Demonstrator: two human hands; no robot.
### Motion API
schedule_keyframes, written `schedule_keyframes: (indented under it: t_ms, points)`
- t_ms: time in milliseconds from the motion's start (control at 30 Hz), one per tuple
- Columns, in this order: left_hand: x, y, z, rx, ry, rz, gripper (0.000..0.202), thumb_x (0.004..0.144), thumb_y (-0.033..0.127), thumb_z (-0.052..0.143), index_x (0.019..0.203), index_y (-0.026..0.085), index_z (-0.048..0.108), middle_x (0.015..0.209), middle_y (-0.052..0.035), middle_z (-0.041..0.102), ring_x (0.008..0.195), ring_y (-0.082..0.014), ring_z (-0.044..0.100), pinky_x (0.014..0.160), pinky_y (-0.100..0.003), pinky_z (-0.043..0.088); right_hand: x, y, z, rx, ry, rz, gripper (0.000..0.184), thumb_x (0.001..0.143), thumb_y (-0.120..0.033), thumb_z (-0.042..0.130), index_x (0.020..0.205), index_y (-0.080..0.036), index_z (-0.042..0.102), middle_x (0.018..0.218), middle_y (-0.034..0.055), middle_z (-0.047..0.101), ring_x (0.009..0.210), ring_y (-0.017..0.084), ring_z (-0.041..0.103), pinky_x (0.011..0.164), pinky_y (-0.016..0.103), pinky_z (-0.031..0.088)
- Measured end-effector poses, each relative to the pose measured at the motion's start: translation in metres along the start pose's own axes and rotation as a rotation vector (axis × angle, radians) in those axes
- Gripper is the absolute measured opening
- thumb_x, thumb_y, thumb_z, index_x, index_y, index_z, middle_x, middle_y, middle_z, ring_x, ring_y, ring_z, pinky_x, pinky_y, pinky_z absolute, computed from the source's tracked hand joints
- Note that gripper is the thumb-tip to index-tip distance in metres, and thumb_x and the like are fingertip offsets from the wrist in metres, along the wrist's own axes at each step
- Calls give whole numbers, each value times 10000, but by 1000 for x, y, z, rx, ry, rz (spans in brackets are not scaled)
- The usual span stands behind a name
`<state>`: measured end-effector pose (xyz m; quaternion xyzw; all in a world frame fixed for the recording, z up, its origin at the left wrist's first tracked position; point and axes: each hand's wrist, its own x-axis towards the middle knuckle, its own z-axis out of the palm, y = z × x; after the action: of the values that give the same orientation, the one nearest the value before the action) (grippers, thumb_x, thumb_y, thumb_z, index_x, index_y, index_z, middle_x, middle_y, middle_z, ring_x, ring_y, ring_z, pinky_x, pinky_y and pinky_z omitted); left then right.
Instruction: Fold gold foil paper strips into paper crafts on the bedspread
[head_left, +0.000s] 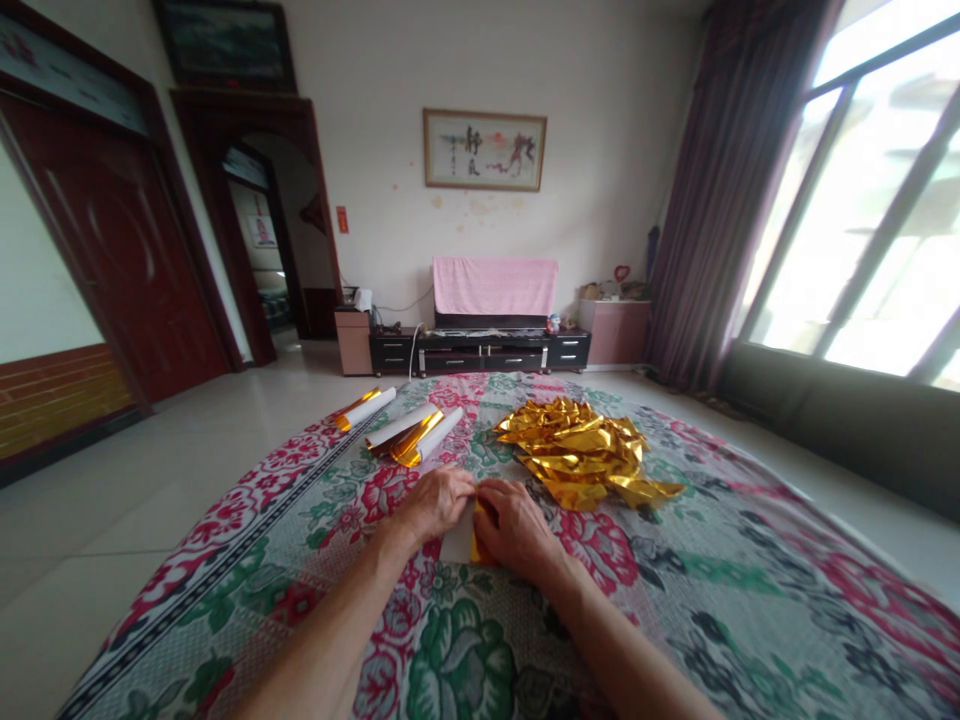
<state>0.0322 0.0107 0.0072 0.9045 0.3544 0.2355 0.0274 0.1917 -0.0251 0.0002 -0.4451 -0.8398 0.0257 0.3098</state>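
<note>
Both hands meet over a small sheet of gold foil paper (457,546), white on one face, with a gold strip folded over along its right side. My left hand (441,502) pinches the far end of the sheet, its fingers curled. Close against it, my right hand (519,528) is closed on the gold right side. The fingertips hide the far edge of the sheet. Right of the hands lies a heap of folded gold foil pieces (577,450). Curled gold-and-white sheets (439,436) rest beyond my left hand, with another curled sheet (367,408) farther left.
A flowered cloth (697,590) in red, green and grey covers the round table under my hands. Past the table stands a low black cabinet (480,358) with a pink cloth (495,285) draped above it. A curtain (739,180) and window are at right, doors at left.
</note>
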Motion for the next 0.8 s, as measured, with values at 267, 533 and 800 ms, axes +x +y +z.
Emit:
schedule_keyframes:
  t_ms: [267,533,800]
  points:
    - [-1,-2,1,7,-14,9,284,750,102,423,840,208,671,842,-32,634,855,-148,555,800,-262,418,0,0,1,11,-9,21,156,754,-168,465,857,-161,582,877,48,591,866,158,518,827,270,328]
    - [-1,-1,0,-39,33,32,269,743,82,431,795,188,673,835,-31,644,823,-136,567,778,-250,424,0,3,2,21,6,3,127,751,-172,469,827,-164,571,880,42,586,858,150,518,816,260,331]
    - [0,-4,2,-25,55,68,230,740,85,446,714,172,658,760,-22,638,772,-136,570,732,-246,431,-1,4,3,32,13,-1,125,749,-174,468,821,-164,569,879,47,580,861,155,514,822,266,328]
